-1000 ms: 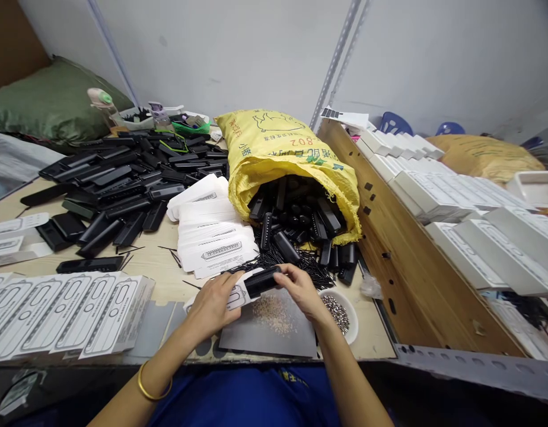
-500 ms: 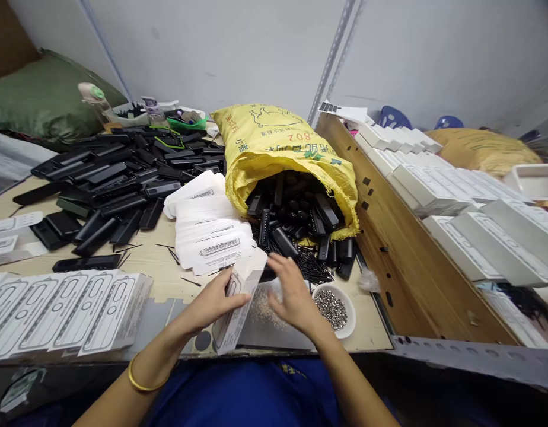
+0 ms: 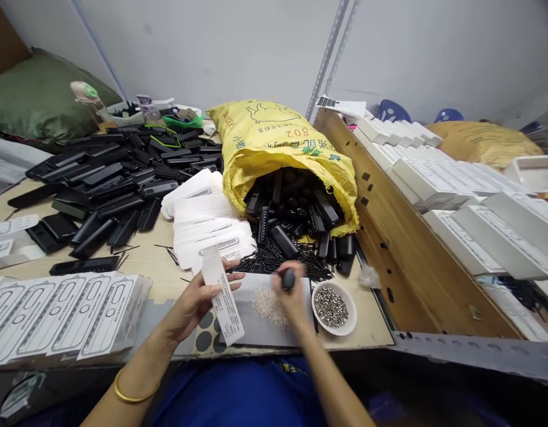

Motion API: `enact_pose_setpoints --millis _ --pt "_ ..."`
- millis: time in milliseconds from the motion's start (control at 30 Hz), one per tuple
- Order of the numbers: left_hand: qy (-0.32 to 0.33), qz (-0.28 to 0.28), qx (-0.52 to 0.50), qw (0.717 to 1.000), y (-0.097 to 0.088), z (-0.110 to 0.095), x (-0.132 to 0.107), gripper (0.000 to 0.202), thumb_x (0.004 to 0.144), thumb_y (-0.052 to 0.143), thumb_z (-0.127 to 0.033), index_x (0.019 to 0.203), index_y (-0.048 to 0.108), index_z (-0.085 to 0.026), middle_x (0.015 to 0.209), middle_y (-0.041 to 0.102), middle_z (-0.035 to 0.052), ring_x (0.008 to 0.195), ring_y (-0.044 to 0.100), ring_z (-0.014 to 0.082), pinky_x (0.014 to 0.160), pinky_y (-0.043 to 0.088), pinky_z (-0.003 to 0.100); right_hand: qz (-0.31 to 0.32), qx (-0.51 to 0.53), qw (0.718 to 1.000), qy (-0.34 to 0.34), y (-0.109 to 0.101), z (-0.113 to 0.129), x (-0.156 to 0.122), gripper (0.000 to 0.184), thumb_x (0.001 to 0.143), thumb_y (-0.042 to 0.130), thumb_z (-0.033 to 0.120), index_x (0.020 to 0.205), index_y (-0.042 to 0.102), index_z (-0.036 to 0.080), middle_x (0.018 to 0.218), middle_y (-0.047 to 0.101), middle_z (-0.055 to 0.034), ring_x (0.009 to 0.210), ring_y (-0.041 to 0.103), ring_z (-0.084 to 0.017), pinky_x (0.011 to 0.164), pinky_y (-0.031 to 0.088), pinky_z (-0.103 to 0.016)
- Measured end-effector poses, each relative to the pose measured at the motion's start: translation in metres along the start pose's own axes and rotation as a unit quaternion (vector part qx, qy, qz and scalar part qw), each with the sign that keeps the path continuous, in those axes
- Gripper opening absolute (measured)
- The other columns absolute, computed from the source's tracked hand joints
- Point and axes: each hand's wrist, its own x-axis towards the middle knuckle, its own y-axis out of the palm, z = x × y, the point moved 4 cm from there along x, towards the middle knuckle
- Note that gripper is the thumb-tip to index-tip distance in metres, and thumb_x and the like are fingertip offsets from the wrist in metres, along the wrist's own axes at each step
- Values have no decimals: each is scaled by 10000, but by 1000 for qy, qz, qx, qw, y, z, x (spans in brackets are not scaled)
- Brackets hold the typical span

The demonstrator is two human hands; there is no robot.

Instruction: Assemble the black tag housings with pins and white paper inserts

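My left hand [image 3: 196,302] is closed around a slim white printed cardboard box [image 3: 223,302], tilted upright with a narrow text-covered side facing me. My right hand [image 3: 294,296] grips a black object [image 3: 287,279] whose rounded end points toward me; the rest of it is hidden and the hand is slightly blurred. Below the right hand lies a grey mat [image 3: 256,334] with a scatter of tiny pale pieces [image 3: 271,308]. Beside that hand stands a white bowl [image 3: 351,323] of small metal parts. Flat white printed cartons [image 3: 212,231] are stacked beyond the left hand.
A yellow woven sack [image 3: 274,133] spills black plastic parts at the centre back. Black cases [image 3: 114,184] are heaped to the left. White boxes [image 3: 96,314] stand in a row at front left. A wooden board [image 3: 416,255] borders the right side, with more boxes [image 3: 465,243] beyond it.
My left hand has turned the box and moved it slightly left. The right hand, open by the box before, has closed on the black object, apart from the box.
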Motion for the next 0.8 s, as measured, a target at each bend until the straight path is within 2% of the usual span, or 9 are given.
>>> enact_pose_setpoints --millis 133,300,400,500,600,667,733,767,800 --pt "-18 -8 45 999 2 1 2 555 740 638 -351 1255 490 -201 1299 583 130 1181 556 329 1041 399 470 -52 133 988 55 7 -19 -4 240 693 691 344 845 536 240 842 559 21 812 562 -157 853 469 -359" --pt "-35 11 60 998 0 -1 4 567 720 650 -368 1239 495 -197 1226 623 129 1126 588 323 1010 409 469 0 384 911 150 -9 -6 10 244 729 701 270 910 537 258 845 571 61 806 607 -91 929 478 -285" --pt "-42 40 56 997 6 3 7 584 725 635 -384 1253 480 -187 1222 624 132 1123 587 318 1004 408 464 12 429 886 178 -10 -2 12 217 734 708 235 886 554 251 810 581 70 776 616 -79 928 492 -272" --pt "-51 58 102 992 14 9 13 578 749 597 -414 1260 466 -178 1193 633 127 1136 570 320 982 419 464 18 428 882 198 -4 -3 9 188 772 686 331 884 567 239 797 612 55 782 632 -110 900 523 -355" --pt "-4 10 274 962 13 9 23 544 750 594 -420 1226 490 -175 1205 605 117 1213 493 322 1017 379 464 87 369 891 249 0 1 6 321 780 640 468 986 581 229 843 658 5 793 652 -181 783 552 -440" --pt "35 -39 419 906 8 6 27 559 726 608 -380 1227 493 -160 1220 570 127 1203 479 328 1021 364 467 137 256 927 236 -5 13 5 387 782 629 471 1090 574 243 902 677 -13 770 657 -193 723 551 -416" --pt "50 -56 525 848 6 4 27 573 706 596 -320 1242 491 -145 1194 551 136 1131 515 324 971 401 456 185 72 969 145 -12 33 5 418 769 663 429 1146 579 270 978 685 -17 837 655 -198 763 529 -378" --pt "52 -42 556 829 8 4 25 562 697 583 -287 1238 503 -153 1161 554 126 1074 543 311 926 432 435 218 -33 972 82 -13 44 3 424 749 693 412 1141 599 281 1002 687 -16 891 647 -207 799 510 -363" --pt "53 -12 574 817 12 5 21 546 685 574 -257 1223 524 -174 1124 560 107 1023 564 293 880 457 407 258 -134 957 19 -11 54 -1 413 725 724 400 1109 627 285 1000 691 -15 924 638 -216 824 491 -348"
